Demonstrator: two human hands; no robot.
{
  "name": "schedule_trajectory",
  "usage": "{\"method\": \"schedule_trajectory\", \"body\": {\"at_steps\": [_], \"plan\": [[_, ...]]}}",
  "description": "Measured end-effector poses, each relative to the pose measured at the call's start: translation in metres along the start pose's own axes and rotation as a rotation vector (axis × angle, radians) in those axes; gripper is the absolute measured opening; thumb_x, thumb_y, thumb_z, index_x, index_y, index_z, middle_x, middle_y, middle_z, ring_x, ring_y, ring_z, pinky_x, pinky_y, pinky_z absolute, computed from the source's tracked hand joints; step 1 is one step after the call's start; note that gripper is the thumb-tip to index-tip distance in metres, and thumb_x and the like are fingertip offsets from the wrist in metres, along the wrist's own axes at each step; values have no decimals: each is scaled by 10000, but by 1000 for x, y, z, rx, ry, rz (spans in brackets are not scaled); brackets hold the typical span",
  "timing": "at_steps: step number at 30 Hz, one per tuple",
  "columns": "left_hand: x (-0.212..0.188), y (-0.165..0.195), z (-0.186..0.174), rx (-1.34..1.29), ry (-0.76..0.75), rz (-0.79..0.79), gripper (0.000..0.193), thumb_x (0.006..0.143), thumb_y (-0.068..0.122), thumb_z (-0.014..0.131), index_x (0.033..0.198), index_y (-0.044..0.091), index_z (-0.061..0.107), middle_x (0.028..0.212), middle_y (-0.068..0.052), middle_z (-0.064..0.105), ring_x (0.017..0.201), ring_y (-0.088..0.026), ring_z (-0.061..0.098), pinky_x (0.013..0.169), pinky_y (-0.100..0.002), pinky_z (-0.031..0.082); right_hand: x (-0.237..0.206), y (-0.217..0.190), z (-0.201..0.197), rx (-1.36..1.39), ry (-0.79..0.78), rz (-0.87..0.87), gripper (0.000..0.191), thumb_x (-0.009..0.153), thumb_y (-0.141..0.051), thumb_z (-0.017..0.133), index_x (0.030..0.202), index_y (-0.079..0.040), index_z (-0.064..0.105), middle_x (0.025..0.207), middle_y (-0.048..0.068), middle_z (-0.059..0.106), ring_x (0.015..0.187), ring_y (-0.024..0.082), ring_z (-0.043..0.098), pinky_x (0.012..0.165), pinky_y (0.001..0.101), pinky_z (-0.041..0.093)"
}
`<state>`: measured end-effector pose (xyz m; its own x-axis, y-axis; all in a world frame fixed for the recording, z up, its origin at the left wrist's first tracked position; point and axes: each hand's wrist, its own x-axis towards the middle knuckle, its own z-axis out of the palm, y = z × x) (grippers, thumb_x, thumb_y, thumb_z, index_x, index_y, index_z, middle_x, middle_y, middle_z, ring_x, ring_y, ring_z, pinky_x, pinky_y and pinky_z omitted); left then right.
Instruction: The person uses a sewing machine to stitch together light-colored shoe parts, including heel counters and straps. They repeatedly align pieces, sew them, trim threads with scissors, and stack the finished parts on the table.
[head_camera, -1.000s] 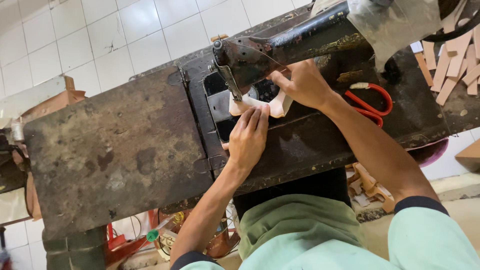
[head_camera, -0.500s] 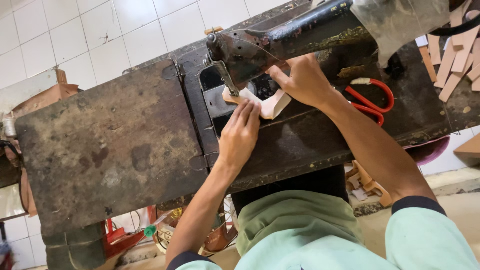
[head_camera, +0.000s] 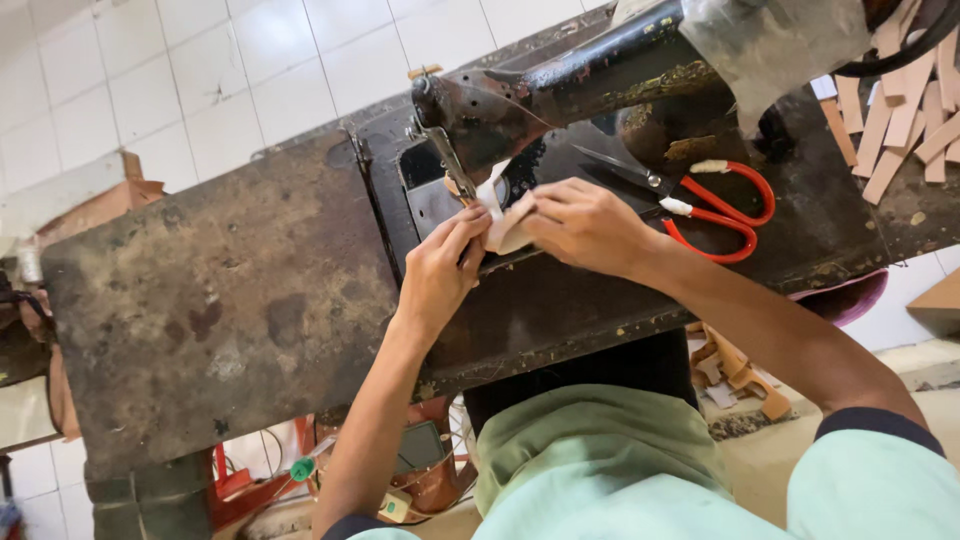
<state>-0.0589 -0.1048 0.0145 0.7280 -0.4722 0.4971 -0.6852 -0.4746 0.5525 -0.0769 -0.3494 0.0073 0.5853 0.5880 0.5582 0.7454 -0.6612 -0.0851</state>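
My left hand (head_camera: 440, 270) and my right hand (head_camera: 580, 225) pinch a small pale leather piece (head_camera: 503, 222) between them, just under the head of an old black sewing machine (head_camera: 560, 85). The piece is folded and partly hidden by my fingers. It lies beside the needle bar (head_camera: 447, 160) on the machine bed. Red-handled scissors (head_camera: 700, 200) rest on the bed just right of my right hand.
A worn, stained dark worktable (head_camera: 210, 300) spreads to the left. Several tan leather strips (head_camera: 900, 100) lie at the top right. Leather scraps (head_camera: 735, 375) sit on the floor below, and a brown box (head_camera: 100, 205) leans by the white tiled wall.
Both hands have closed in on the pale piece, now folded between the fingertips. The right hand moved from above the piece to its right side. The view also shifted.
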Motion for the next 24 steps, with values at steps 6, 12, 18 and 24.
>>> {"method": "schedule_trajectory", "body": {"at_steps": [6, 12, 18, 24], "plan": [[3, 10, -22, 79, -195, 201, 351, 791, -20, 683, 1141, -8, 671, 1270, -166, 644, 1254, -345, 616, 1125, -463, 501, -1, -6, -5, 132, -6, -54, 190, 812, -134, 756, 994, -109, 707, 1017, 58, 643, 996, 246, 662, 888, 380, 538], [-11, 25, -13, 135, -102, 173, 259, 868, 38, 746, 1098, 25, 627, 1257, -165, 618, 1277, -368, 593, 1105, -429, 501, -7, -13, -7, 303, 2, -100, 267, 812, -92, 745, 1079, -113, 741, 1044, 27, 612, 1009, 218, 645, 917, 365, 539], [-25, 30, -4, 175, -73, 127, 310, 819, 22, 742, 1115, 3, 651, 1202, -174, 626, 1212, -366, 605, 1038, -428, 514, -8, -10, -4, 218, -22, -98, 157, 798, -113, 768, 927, -102, 680, 1050, 34, 617, 1022, 224, 640, 918, 374, 534], [-32, 30, 5, 216, -69, 42, 275, 883, -19, 709, 1142, -16, 617, 1163, -160, 594, 1185, -348, 613, 1008, -410, 540, -8, -11, -1, 177, -26, -62, 183, 803, -160, 780, 946, -105, 679, 1081, 33, 632, 1073, 219, 634, 954, 390, 522]]}}
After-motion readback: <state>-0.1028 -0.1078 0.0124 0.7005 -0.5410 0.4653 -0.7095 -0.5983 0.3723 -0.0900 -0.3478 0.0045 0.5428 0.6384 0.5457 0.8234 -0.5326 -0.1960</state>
